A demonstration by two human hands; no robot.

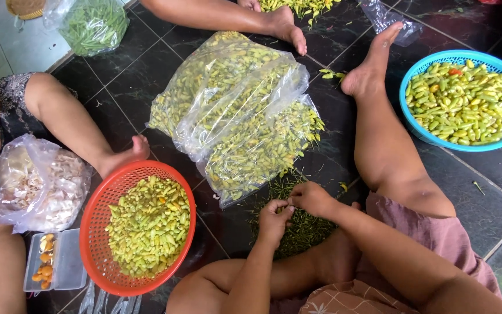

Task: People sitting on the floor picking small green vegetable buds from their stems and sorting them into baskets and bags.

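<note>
Left hand [273, 216] and right hand [311, 197] meet above the pile of stems [298, 224], fingertips pinched narrow on one small chili, barely visible; red basket [97, 216] nearby.

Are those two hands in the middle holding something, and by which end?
The left hand and right hand meet fingertip to fingertip over the pile of green stems. They seem to pinch something small between them; it is hidden, so the hold cannot be told.
</note>
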